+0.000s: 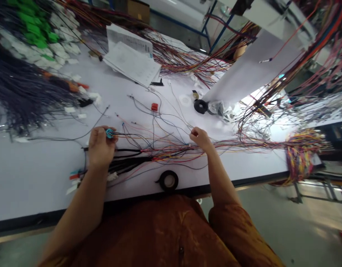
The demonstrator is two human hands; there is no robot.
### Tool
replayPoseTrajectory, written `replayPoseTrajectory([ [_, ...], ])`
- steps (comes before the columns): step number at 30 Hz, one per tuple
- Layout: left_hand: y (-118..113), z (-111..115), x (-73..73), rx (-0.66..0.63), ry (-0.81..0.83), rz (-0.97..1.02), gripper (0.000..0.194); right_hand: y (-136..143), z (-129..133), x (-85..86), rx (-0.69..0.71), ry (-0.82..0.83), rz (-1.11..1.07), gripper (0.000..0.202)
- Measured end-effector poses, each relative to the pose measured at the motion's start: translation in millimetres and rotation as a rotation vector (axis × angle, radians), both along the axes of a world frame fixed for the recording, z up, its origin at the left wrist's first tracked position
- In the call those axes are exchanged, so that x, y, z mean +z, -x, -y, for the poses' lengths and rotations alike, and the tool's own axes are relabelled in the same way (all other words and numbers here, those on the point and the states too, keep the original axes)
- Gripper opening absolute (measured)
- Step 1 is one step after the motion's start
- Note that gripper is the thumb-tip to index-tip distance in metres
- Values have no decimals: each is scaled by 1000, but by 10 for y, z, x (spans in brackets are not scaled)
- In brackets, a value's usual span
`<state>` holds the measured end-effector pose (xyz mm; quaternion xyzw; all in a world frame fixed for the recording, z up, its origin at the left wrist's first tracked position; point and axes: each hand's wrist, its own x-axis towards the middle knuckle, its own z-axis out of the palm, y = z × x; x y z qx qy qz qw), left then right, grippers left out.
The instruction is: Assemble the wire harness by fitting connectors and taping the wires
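Between the fingers of my left hand (101,146) is a blue connector (109,133), with several thin wires running out of it to the right. My right hand (200,138) is closed in a pinch above the wire harness (173,154); a thin grey wire appears to reach its fingertips. The harness lies along the table, with black sleeving (132,160) at its left end near my left forearm. A red connector (154,107) sits on loose wires beyond the harness. Close to the table's front edge lies a roll of black tape (168,181).
Stacked papers (134,61) lie at the back. Dark wires (29,89) with green and white connectors (37,26) pile up at left. Another black tape roll (200,106) rests by a white post (237,68). Wires hang at right, and a bundle (303,159) droops over the edge.
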<state>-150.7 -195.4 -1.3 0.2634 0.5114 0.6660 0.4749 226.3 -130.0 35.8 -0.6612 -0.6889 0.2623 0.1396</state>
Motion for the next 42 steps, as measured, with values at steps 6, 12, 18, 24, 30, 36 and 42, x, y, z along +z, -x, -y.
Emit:
replayPoseTrajectory([
  [6,-63,-28,6,136,79,100,20,360,-208,382,152,199,-609,31],
  [12,-63,-22,-36,113,38,88,21,1100,-797,453,146,260,-809,36],
  [18,-46,-8,-60,124,65,138,29,1092,-687,263,-333,-167,-1002,29],
  [24,-33,-17,-63,114,47,122,28,1121,-229,548,-49,-391,-759,40],
  [30,-38,-4,-23,128,59,196,30,1170,-501,621,96,-252,-296,21],
  [36,-53,-20,-11,143,33,247,29,1071,-360,883,17,-694,-507,27],
  [42,-28,-13,17,124,30,308,20,1672,-260,939,462,-418,-415,26],
])
